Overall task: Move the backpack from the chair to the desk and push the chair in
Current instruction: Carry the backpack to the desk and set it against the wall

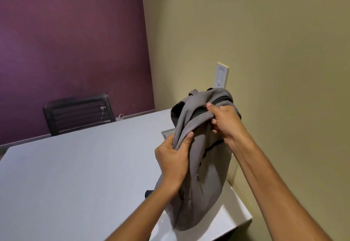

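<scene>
The soft grey fabric backpack stands at the lower right of the frame with its base on the near right corner of the pale grey-white desk, close against the yellow-beige wall. Both hands are closed on it. The left hand pinches a fold of loose cloth at mid-height, thumb over the fold. The right hand is curled over the top, gripping the bunched fabric by the dark zipper line.

The step in hand appears to be settling the bag on the desk. To do it well, I judge the base should sit fully on the surface and a little away from the corner edge. The cloth looks limp, so the bag may slump or tip toward the edge once freed. Easing the top down toward the wall, or laying it flat, before opening the hands would steady it.

The desk is smooth and mostly bare; a small pale framed panel shows just behind the bag. A white wall plate sits above the bag at centre right. At the upper left stands a purple wall, and before it a black mesh-backed chair at the far side of the desk. The chair to be pushed in is not in view.
</scene>
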